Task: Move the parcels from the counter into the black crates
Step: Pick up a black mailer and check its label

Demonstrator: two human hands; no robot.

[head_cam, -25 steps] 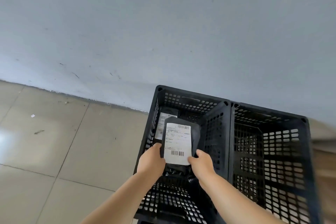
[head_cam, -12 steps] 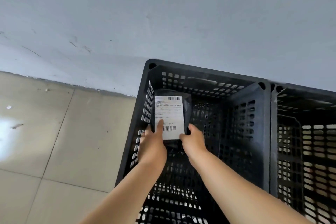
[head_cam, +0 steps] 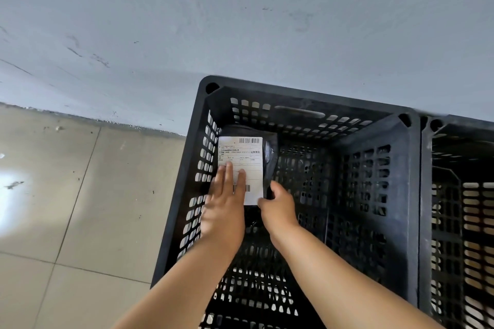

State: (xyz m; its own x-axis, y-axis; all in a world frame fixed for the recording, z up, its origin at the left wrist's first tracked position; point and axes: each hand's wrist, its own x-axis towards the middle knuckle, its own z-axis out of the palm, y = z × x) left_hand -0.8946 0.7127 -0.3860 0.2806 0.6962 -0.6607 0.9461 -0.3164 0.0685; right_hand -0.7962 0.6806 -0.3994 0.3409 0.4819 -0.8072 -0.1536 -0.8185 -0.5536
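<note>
A pale grey wall [head_cam: 240, 21], scuffed with small dark marks, fills the upper half of the view. Below it on the left lies a beige tiled floor [head_cam: 66, 208] with a bright glare patch near the left edge and dark grout lines. Two black perforated crates stand side by side against the wall: the left crate [head_cam: 411, 195] takes up most of the lower right of the view, and the right crate [head_cam: 459, 208] touches it, cut off by the frame edge. The shared walls of the two crates stand between their interiors.

Both bare forearms reach down into the left crate from the bottom of the view and hide part of its near floor. The parcel [head_cam: 270, 157], a black plastic mailer bag, lies in the far left corner of that crate, close to the left wall and the far wall. Its white shipping label [head_cam: 246, 157] faces up; the long axis runs from the person toward the wall, with one barcode at the far end and another near the hands.

The left hand [head_cam: 224, 208] lies flat on the label, fingers straight and pressing down. The right hand [head_cam: 278, 208] grips the parcel's near right edge, fingers curled round the black plastic.
</note>
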